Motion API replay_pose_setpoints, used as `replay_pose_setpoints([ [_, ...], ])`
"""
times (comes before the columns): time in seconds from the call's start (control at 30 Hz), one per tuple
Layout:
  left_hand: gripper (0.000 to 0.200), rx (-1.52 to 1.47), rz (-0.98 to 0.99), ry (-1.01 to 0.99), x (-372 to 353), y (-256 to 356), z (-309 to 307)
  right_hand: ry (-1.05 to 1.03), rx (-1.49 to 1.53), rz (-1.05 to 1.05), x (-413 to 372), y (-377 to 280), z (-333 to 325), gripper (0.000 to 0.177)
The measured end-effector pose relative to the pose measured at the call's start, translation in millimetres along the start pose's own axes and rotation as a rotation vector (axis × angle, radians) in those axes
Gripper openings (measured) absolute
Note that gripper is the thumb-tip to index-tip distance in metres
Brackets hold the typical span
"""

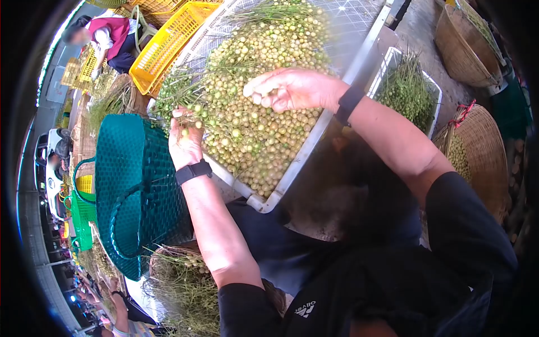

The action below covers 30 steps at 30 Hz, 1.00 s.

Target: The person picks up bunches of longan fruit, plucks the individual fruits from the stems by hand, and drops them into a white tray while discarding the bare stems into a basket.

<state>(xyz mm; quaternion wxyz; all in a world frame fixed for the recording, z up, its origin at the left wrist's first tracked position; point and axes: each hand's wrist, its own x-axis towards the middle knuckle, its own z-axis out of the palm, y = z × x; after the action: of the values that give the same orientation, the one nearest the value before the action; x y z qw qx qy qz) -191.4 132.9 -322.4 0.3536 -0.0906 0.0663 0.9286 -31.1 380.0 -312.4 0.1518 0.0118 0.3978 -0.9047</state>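
Observation:
A white plastic tray (262, 202) with a mesh bottom lies in front of me, heaped with small round yellow-green fruits (247, 135). My left hand (186, 143) is over the tray's left edge, its fingers closed around a green fruit stem that carries a few fruits. Above the heap, my right hand (295, 90) has its fingers curled, with a few loose fruits at the fingertips. Thin green stems (178, 92) lie on the left part of the heap and along its far end. Both wrists wear dark bands.
A teal woven basket (135, 185) stands left of the tray, with stripped stems (188, 297) below it. Yellow crates (168, 48) are at upper left, near a seated person (109, 39). To the right are a white box of stems (407, 87) and wicker baskets (477, 157).

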Motion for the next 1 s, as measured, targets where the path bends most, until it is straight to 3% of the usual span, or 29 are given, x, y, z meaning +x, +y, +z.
replay_pose_setpoints([
  [0.07, 0.020, -0.265, -0.122, 0.005, 5.0, 1.0, 1.5, 0.068, -0.121, 0.062, 3.0, 9.1, 7.1, 0.025],
  [0.13, 0.017, -0.156, -0.166, -0.077, -2.4, -4.5, 6.2, 0.138, -0.244, 0.120, 4.7, 14.1, 12.0, 0.029],
  [0.2, 0.016, -0.127, -0.098, -0.035, -5.7, -8.0, 10.5, 0.000, -0.370, 0.159, 4.2, 17.2, 15.5, 0.031],
  [0.33, 0.015, -0.235, -0.146, -0.026, -3.3, -6.9, 10.2, -0.168, -0.310, 0.169, 3.2, 19.7, 18.4, 0.022],
  [0.43, 0.013, -0.148, -0.121, -0.033, -0.5, -4.6, 9.9, -0.079, -0.349, 0.147, 7.8, 27.0, 15.7, 0.022],
  [0.5, 0.012, -0.339, -0.156, 0.069, 0.1, -2.9, 14.0, -0.106, -0.354, 0.140, 2.1, 18.8, 12.9, 0.022],
  [0.67, 0.012, -0.300, -0.079, 0.118, -5.4, -1.4, 20.1, -0.138, -0.374, 0.034, -5.8, 8.5, 10.6, 0.024],
  [0.73, 0.013, -0.310, -0.138, 0.106, -5.2, -3.9, 20.2, 0.005, -0.324, 0.019, -0.5, 16.6, 20.4, 0.026],
  [0.83, 0.014, -0.230, -0.104, 0.107, -6.3, -10.5, 17.8, 0.046, -0.265, -0.049, 2.4, 23.7, 31.3, 0.027],
  [1.0, 0.015, -0.289, -0.175, 0.074, -5.4, -14.8, 13.4, -0.053, -0.273, -0.035, 12.8, 26.0, 17.0, 0.029],
])
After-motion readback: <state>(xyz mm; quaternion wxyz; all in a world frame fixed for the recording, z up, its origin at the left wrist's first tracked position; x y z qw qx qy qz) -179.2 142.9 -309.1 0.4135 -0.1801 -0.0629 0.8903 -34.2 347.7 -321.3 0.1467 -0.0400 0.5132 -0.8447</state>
